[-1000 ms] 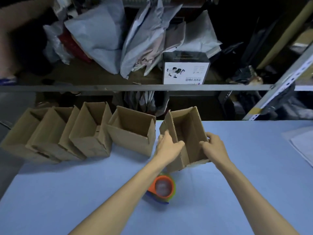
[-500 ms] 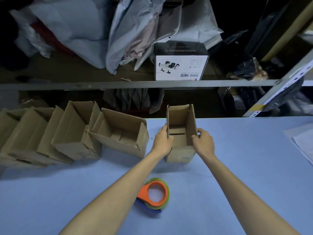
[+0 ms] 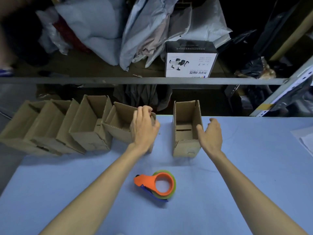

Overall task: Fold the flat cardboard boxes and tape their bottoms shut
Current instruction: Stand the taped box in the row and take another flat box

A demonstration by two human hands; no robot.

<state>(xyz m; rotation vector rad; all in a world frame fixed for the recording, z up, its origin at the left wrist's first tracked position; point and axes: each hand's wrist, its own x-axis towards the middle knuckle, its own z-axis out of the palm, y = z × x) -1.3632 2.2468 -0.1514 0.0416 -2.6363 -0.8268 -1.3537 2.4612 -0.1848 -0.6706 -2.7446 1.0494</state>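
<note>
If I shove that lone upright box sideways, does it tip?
Probably tips: the box stands tall and narrow. Open and empty, so likely light. It may hit the neighbouring box the left hand grips.

Shelf box (image 3: 190, 65) reads, perhaps, "BARCODE SCANNER", inverted.

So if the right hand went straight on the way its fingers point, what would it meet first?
Probably nothing: the right hand points along the blue table, just right of the upright box; depth is unclear.

Blue table (image 3: 254, 175) and its load
An upright box (image 3: 186, 148), a leaning row of boxes (image 3: 89, 133) left, tape dispenser (image 3: 152, 182) in front
</note>
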